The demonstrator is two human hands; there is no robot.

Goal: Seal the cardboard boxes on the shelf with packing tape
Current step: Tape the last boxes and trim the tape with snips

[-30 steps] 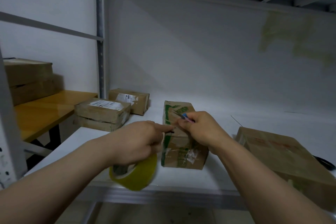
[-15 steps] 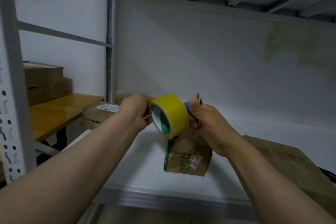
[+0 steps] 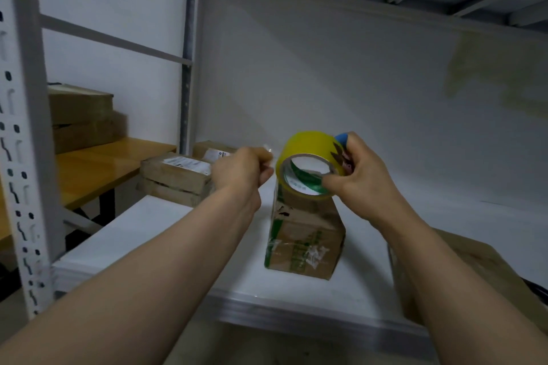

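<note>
My right hand [image 3: 360, 179] grips a yellow packing tape roll [image 3: 308, 163] in the air, thumb inside its core. A blue-tipped tool [image 3: 341, 137] sticks out behind the fingers of the same hand. My left hand [image 3: 241, 167] is just left of the roll, fingers curled, pinching what looks like the clear free end of the tape [image 3: 268, 151]. Below the roll a small cardboard box with green print [image 3: 305, 235] lies on the white shelf [image 3: 166, 234]. Old tape shows on its near face.
A larger cardboard box [image 3: 474, 272] lies at the shelf's right front edge. Two labelled boxes [image 3: 175, 176] sit at the back left. A grey perforated upright [image 3: 26, 139] stands at the left. Beyond it a wooden table [image 3: 98, 166] carries stacked boxes [image 3: 80, 115].
Both hands lifted off the green-printed box. The roll went from my left hand to my right, and my left hand moved away to the left with the tape end.
</note>
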